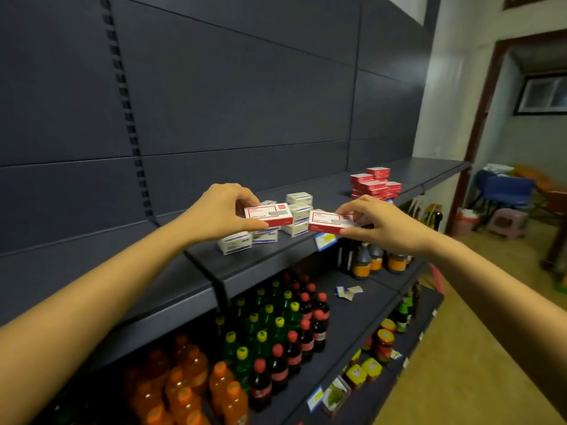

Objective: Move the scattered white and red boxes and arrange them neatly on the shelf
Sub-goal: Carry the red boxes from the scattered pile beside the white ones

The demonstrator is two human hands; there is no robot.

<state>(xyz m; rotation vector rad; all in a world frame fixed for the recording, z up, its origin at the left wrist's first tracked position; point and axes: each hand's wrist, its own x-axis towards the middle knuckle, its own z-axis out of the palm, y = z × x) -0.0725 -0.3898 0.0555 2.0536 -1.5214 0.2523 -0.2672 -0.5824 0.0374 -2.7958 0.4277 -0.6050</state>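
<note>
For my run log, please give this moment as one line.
left hand: grips red-and-white box | right hand: grips second red-and-white box | white boxes: scattered on shelf | red box stack: farther along

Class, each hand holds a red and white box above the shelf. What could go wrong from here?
1. The left hand pinches its red box above the loose white boxes; lowering it could nudge the front white box off the shelf edge.
2. The right hand holds the second red box by one end near that edge; a slip might drop it.
3. The red stack looks uneven and may topple.
</note>
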